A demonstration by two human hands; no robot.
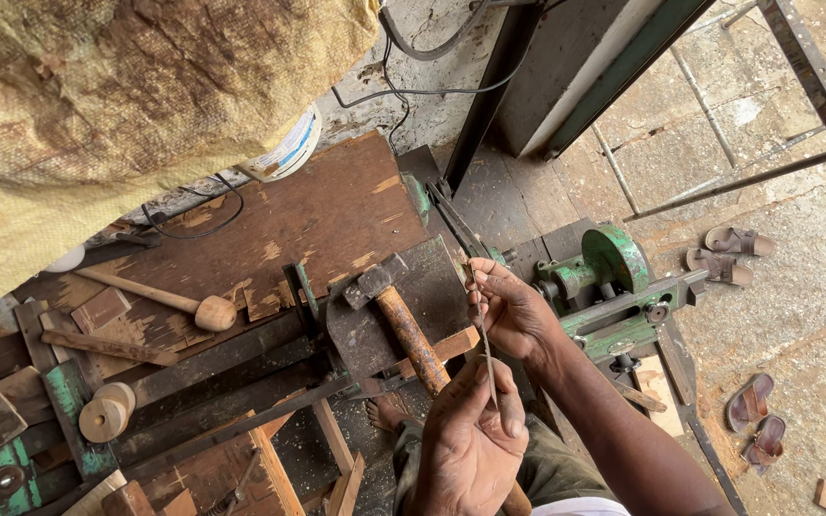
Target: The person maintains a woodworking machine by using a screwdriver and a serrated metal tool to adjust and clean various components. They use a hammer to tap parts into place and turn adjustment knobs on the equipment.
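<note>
A thin metal rod (pixel 483 334), dark, narrow and slightly bent along its length, is held upright between both hands just in front of the counter (pixel 336 205). The right hand (pixel 513 311) pinches its upper part, fingers curled close around it near the top end, while the left hand (pixel 470 440) has its grip clenched on the lower part, thumb pressed against the rod's side. The rod looks dull grey-brown, with no shine, and far thinner than a finger. Just beside the hands lies a hammer (pixel 403 325) with a rusty orange-brown handle and a dark steel head, resting on a dark metal plate (pixel 432 277) on the worn wooden counter. Further left lie a wooden mallet (pixel 160 298) and a round wooden disc (pixel 105 414). To the right stands a green machine (pixel 614 268), and sandals (pixel 730 253) lie on the stone floor (pixel 795 315).
</note>
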